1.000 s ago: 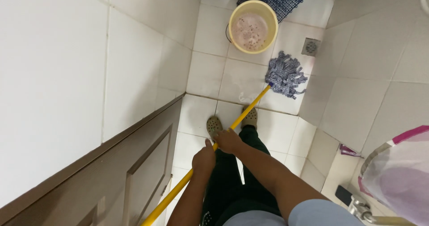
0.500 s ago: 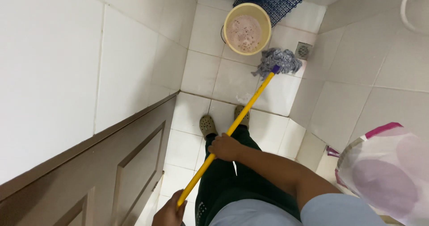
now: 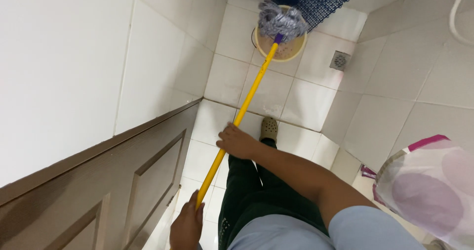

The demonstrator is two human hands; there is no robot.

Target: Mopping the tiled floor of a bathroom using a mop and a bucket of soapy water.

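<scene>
Both the right hand (image 3: 237, 142) and the left hand (image 3: 187, 228) are closed around the yellow mop (image 3: 247, 99), whose grey head, at twelve o'clock, seems to sit over the bucket (image 3: 291, 50), so lowering it straight down would keep drips inside.

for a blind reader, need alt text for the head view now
Both hands, right hand and left hand, grip a yellow mop handle, its grey mop head over a yellow bucket on a white tiled floor beside a brown door.
</scene>
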